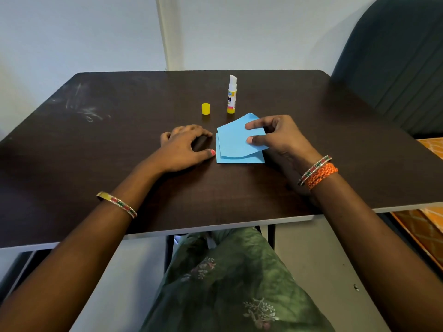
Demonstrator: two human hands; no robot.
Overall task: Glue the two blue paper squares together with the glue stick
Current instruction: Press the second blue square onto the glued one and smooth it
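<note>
- Two light blue paper squares lie near the middle of the dark brown wooden table [96, 164], one over the other; the lower blue paper square [239, 160] rests flat on the wood.
- The upper blue paper square [236, 140] sits askew over the lower one, its near edge curling up off it and its far corner pointing toward the glue stick.
- My right hand [275, 137] pinches the right edge of that upper square, thumb under or against the near side and forefinger on top; the other fingers are curled loosely behind.
- My left hand [184, 147] rests on the table just left of the papers, fingers bent in a loose arch and gripping nothing; the thumb tip lies right at the left edge of the squares, and I cannot tell whether it touches them.
- A white and yellow glue stick [232, 94] stands upright on the far side of the papers, uncapped, its white glue showing at the top.
- Its small yellow cap [205, 109] stands on the table just left of the stick, apart from it.
- Bangles circle both my wrists, with an orange braided thread band [322, 174] on the right one.
- A dark upholstered chair [395, 56] stands at the far right of the table.
</note>
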